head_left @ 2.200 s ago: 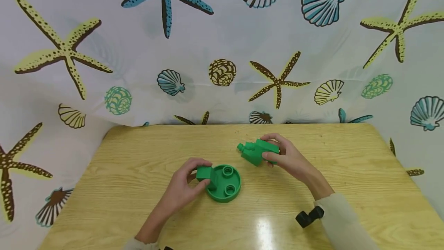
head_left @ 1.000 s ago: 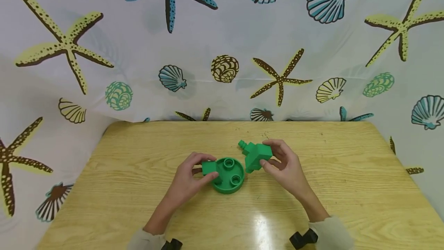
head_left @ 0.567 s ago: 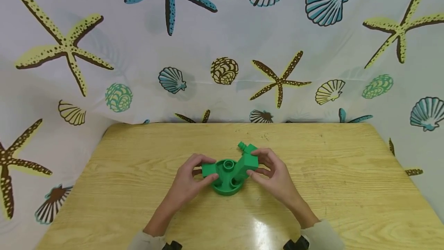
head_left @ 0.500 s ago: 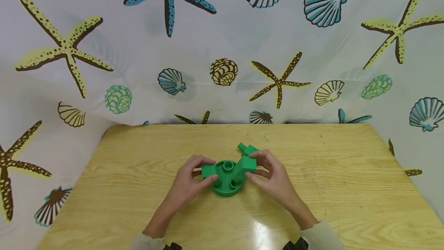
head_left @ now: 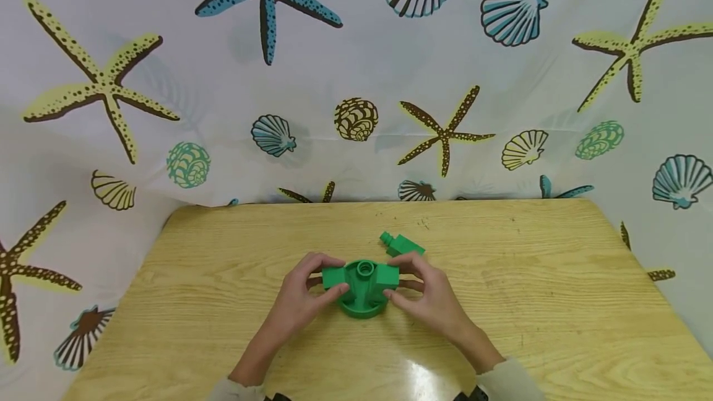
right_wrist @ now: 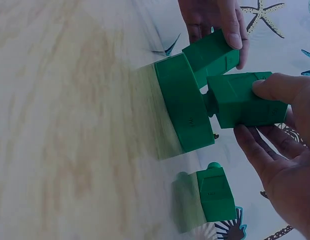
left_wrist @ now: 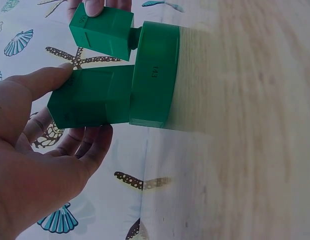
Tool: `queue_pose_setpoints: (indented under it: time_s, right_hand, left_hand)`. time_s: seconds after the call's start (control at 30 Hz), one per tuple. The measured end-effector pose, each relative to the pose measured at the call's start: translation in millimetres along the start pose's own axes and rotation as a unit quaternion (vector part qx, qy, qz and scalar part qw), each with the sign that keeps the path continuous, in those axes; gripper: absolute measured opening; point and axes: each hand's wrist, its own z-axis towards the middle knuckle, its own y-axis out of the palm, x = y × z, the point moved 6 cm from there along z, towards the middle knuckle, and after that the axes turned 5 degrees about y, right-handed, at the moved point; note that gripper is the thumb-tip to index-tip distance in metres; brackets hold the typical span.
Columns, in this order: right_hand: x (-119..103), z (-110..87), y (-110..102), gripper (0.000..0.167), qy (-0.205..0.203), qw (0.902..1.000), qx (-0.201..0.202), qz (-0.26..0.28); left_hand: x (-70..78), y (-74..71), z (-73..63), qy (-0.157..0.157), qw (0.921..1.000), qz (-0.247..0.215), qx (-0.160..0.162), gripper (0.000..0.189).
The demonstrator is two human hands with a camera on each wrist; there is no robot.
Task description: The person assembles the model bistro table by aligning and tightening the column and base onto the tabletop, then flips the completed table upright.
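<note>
A round green base (head_left: 362,312) with raised round sockets sits on the table. My left hand (head_left: 299,297) grips a green block (left_wrist: 90,100) standing on the base's left side, thumb on one face and fingers on the other. On the right side, my right hand (head_left: 433,302) pinches a second green block (right_wrist: 240,100). A narrow neck shows between this block and the base (right_wrist: 182,105); how deep its peg sits is hidden. The back socket (head_left: 364,269) holds nothing. A third green block (head_left: 406,245) with a ridged peg lies behind my right hand.
The wooden table (head_left: 223,240) has a light glare near its front. A white cloth (head_left: 312,85) printed with starfish and shells hangs behind and at both sides.
My right hand has carried its block left and towards me, from beside the lying block to the base's right side, turning it upright. My left hand keeps its grip; the third block stays lying.
</note>
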Motion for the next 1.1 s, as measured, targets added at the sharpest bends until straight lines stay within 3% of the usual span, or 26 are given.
queue_pose_setpoints:
  time_s: [0.27, 0.43, 0.83, 1.1]
  right_hand:
    - [-4.7, 1.7, -2.0, 0.04, 0.017, 0.9998, -0.011, -0.005]
    - [-5.6, 2.6, -7.0, 0.034, 0.0, 0.9997, -0.022, -0.01]
    - [-8.8, 0.1, -4.6, 0.042, -0.015, 0.9975, -0.029, -0.063]
    - [-11.6, 0.8, -10.3, 0.039, -0.02, 0.9926, -0.093, -0.075]
  left_hand:
    - [0.8, -0.6, 2.1, -0.004, 1.0, -0.004, 0.0, 0.036]
    - [-0.8, 0.0, 5.2, -0.004, 1.0, 0.001, -0.002, 0.037]
    - [-1.6, 0.1, 1.5, 0.001, 0.9999, -0.015, 0.0, 0.035]
    - [-2.1, 0.2, 1.6, -0.009, 0.9999, -0.01, -0.004, 0.037]
